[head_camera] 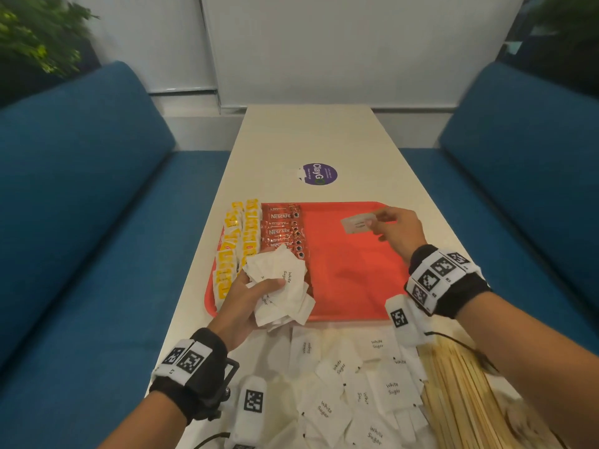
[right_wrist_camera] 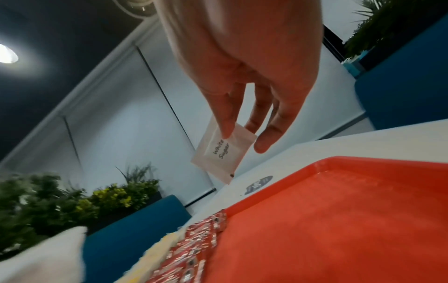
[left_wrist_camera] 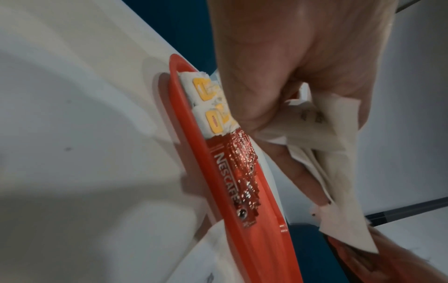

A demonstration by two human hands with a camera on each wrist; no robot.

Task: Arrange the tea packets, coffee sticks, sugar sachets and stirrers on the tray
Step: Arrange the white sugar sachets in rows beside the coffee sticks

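Note:
A red tray [head_camera: 353, 270] lies across the table. Yellow tea packets [head_camera: 240, 241] line its left edge, with red coffee sticks [head_camera: 285, 228] beside them. My left hand [head_camera: 249, 296] grips a bunch of white sugar sachets [head_camera: 282, 286] over the tray's near left part; the same bunch of sugar sachets [left_wrist_camera: 322, 137] fills the left wrist view. My right hand [head_camera: 392, 225] pinches one sugar sachet [head_camera: 356, 222] above the tray's far right corner; this sachet [right_wrist_camera: 223, 151] reads "White Sugar". Loose sachets [head_camera: 356, 384] and wooden stirrers [head_camera: 460, 393] lie on the table in front of the tray.
The white table [head_camera: 324, 140] runs away from me with a purple round sticker [head_camera: 319, 174] beyond the tray. Blue sofas [head_camera: 81, 205] flank both long sides. Plants [head_camera: 35, 37] stand behind the left sofa.

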